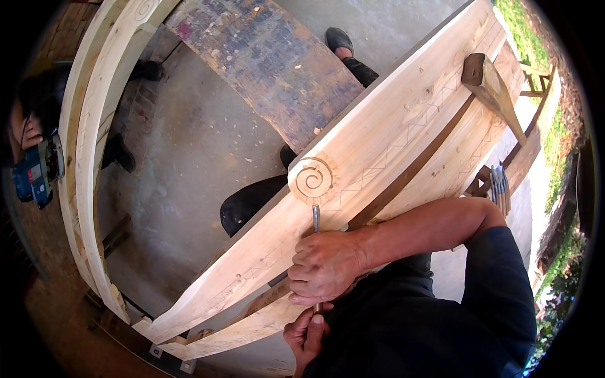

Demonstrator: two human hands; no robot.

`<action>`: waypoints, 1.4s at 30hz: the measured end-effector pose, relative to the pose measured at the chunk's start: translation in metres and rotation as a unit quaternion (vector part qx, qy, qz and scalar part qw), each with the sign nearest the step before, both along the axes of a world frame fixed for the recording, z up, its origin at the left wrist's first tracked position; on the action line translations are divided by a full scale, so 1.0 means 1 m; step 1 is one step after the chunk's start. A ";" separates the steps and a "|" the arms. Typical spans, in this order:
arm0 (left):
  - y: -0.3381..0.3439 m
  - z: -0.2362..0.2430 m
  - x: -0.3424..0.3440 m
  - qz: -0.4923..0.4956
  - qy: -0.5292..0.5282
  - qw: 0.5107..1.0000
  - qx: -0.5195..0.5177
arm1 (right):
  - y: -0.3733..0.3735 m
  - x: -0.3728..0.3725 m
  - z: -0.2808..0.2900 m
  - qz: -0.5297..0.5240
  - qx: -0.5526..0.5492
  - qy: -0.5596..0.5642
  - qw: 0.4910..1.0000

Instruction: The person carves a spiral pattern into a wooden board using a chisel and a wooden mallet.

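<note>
My right hand (pixel 324 264) grips a metal chisel (pixel 316 217), its tip just below a carved spiral (pixel 313 179) on a pale wooden plank (pixel 397 120). The plank runs diagonally and bears pencilled zigzag lines. My left hand (pixel 305 334) is closed round the chisel's wooden handle at the lower end, below my right hand. A wooden mallet (pixel 479 79) rests across the upper right of the planks, and a bundle of chisels (pixel 500 186) is beside my right elbow. A second curved plank (pixel 246 331) lies along the near side, partly hidden by my hands and body.
At the far left a co-worker's hand (pixel 28 129) holds a blue power tool (pixel 31 176) against curved timbers (pixel 85 157). A paint-stained board (pixel 258 63) spans the upper middle over concrete floor (pixel 176 164). Dark-clothed legs and a shoe (pixel 337 41) show around it. Grass edges the right side.
</note>
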State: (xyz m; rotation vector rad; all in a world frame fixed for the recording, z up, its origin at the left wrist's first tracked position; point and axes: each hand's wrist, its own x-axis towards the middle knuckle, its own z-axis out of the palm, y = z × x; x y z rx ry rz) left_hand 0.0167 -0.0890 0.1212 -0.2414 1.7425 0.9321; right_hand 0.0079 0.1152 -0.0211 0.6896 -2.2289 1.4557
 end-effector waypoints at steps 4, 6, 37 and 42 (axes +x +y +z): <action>-0.001 0.000 -0.004 -0.019 -0.008 1.000 0.004 | 0.000 0.000 0.000 -0.003 0.002 -0.005 1.000; 0.000 -0.001 -0.008 -0.033 -0.013 0.999 0.007 | 0.004 -0.001 -0.003 -0.024 0.015 0.001 1.000; -0.011 -0.009 0.015 0.064 -0.096 0.991 0.074 | 0.000 0.009 0.003 0.033 -0.004 -0.010 0.999; -0.001 -0.002 0.008 0.063 -0.108 0.990 0.062 | 0.003 0.006 0.006 0.042 -0.013 -0.038 0.998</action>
